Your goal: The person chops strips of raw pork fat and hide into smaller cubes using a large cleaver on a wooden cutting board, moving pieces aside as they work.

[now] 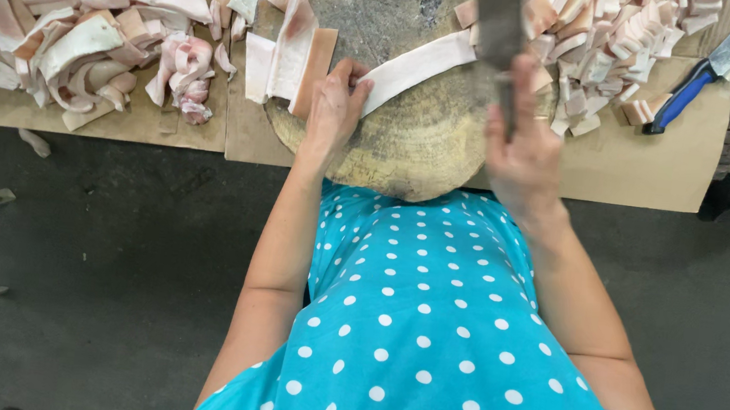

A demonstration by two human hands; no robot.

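Mid-chop: left hand (337,103) pins the pale meat strip (416,64) on the round block (408,137); right hand (525,145) clenches the raised cleaver (496,20), two o'clock. Next cut needs fingertips clear.

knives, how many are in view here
2: a cleaver raised in the right hand over the round chopping block; a blue-handled knife lying at far right. Meat piles may hide others.

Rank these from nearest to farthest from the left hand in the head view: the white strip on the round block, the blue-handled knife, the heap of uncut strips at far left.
1. White strip: under the left hand fingers, on the round block.
2. Heap of uncut strips: to the left, on brown paper.
3. Blue-handled knife: far right, beyond the right hand.
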